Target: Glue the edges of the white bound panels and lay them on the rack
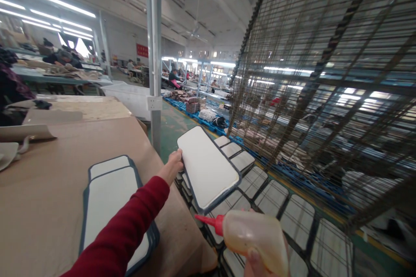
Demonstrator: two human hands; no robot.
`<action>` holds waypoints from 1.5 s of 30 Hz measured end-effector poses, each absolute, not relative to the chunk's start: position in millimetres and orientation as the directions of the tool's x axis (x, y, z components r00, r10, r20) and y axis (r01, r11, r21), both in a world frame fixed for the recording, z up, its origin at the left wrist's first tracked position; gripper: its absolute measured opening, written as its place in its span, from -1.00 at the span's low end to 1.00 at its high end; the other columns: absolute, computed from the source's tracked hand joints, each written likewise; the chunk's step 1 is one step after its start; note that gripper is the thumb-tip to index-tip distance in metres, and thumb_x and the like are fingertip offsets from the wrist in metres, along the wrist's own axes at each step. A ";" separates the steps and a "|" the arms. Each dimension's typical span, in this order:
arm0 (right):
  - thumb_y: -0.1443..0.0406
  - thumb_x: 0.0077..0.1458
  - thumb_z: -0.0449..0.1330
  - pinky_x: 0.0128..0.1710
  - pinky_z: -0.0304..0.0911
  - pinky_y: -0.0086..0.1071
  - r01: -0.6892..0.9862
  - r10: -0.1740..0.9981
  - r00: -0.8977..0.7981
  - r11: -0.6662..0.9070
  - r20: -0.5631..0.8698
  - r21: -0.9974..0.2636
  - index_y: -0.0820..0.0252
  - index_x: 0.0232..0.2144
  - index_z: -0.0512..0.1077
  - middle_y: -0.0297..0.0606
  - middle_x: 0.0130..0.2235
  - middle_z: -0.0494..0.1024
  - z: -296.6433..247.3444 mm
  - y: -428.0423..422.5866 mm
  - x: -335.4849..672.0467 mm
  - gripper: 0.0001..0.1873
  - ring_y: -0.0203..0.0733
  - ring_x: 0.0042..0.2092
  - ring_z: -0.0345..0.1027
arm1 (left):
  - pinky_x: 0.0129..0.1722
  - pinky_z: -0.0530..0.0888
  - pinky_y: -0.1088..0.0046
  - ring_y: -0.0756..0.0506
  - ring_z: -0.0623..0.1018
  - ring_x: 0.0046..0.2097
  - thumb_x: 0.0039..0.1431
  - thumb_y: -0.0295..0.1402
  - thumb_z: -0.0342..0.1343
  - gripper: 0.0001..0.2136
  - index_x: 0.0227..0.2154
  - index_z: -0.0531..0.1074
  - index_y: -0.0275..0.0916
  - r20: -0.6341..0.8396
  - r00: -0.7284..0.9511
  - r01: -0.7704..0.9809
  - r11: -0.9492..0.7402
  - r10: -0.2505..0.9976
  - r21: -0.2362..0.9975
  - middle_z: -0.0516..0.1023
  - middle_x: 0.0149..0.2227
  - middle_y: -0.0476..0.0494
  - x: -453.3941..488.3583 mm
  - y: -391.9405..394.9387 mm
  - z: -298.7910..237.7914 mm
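My left hand (176, 162), at the end of a dark red sleeve, grips the left edge of a white panel (208, 164) with a dark blue rim. The panel is tilted in the air past the table's edge, and a line of glue shows along its lower right end. My right hand (255, 264) is wrapped around a glue bottle (253, 233) with a red nozzle, its tip just under the panel's near corner. Most of the right hand is hidden behind the bottle. On the table to the left lies a stack of similar white panels (112, 199).
The brown-covered table (48, 173) fills the left side. Below and right, rows of white panels (297, 216) lie on a rack. A large wire rack (318, 52) leans up at the right. A metal post (155, 60) stands ahead; people work at tables behind.
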State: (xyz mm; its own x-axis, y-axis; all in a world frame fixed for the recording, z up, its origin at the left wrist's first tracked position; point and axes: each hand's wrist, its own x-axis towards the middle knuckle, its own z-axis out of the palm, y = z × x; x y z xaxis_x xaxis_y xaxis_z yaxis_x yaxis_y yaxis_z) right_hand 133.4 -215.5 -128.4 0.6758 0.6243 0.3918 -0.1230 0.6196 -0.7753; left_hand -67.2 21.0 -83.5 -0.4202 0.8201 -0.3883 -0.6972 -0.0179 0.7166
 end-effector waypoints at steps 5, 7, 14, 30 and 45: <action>0.09 -0.09 0.35 -0.22 0.46 -0.19 -0.213 0.646 0.699 0.597 0.307 -0.773 0.24 -0.02 0.36 -0.07 -0.10 0.53 -114.1 -210.8 154.7 -0.39 0.05 -0.09 0.45 | -0.39 0.53 0.47 -0.02 0.55 -0.46 0.11 -0.49 0.19 -0.91 -0.31 0.41 -0.28 -0.411 -0.467 -0.670 -0.010 0.783 0.742 0.49 -0.51 -0.03 -67.3 24.6 -85.5; 0.14 -0.14 0.39 -0.12 0.44 -0.15 -0.178 0.562 0.758 0.666 0.330 -0.725 0.21 -0.09 0.41 -0.12 -0.03 0.49 -95.4 -205.7 170.7 -0.45 0.03 -0.03 0.42 | -0.38 0.52 0.47 -0.03 0.55 -0.45 0.11 -0.49 0.19 -0.92 -0.32 0.41 -0.28 -0.417 -0.476 -0.663 -0.005 0.774 0.749 0.50 -0.50 -0.04 -68.3 24.8 -85.9; 0.28 -0.23 0.42 0.08 0.25 0.13 0.096 0.279 0.819 0.795 0.502 -0.599 0.22 -0.34 0.47 -0.17 -0.10 0.51 -61.2 -182.5 199.3 -0.66 0.06 -0.02 0.39 | -0.35 0.52 0.47 -0.04 0.57 -0.40 0.13 -0.48 0.16 -0.93 -0.31 0.41 -0.26 -0.444 -0.474 -0.654 0.034 0.761 0.756 0.51 -0.47 -0.05 -65.1 25.0 -86.9; 0.30 -0.24 0.42 0.10 0.14 0.21 -0.039 0.442 0.789 0.729 0.427 -0.684 0.29 -0.19 0.40 -0.17 -0.15 0.50 -88.5 -174.6 199.1 -0.49 0.01 -0.11 0.42 | -0.29 0.52 0.51 0.01 0.54 -0.43 0.23 -0.52 0.05 -0.91 -0.39 0.38 -0.29 -0.489 -0.425 -0.666 0.103 0.762 0.739 0.49 -0.48 -0.03 -55.8 27.0 -80.9; 0.23 -0.20 0.40 -0.08 0.38 -0.12 -0.131 0.503 0.790 0.697 0.351 -0.705 0.20 -0.25 0.45 -0.25 -0.23 0.56 -86.0 -160.1 196.2 -0.60 -0.06 -0.16 0.45 | -0.09 0.49 0.16 -0.15 0.49 -0.05 0.25 -0.25 0.08 -0.67 0.03 0.35 -0.26 -0.479 -0.431 -0.634 0.121 0.765 0.764 0.42 0.03 -0.22 -62.5 35.9 -87.2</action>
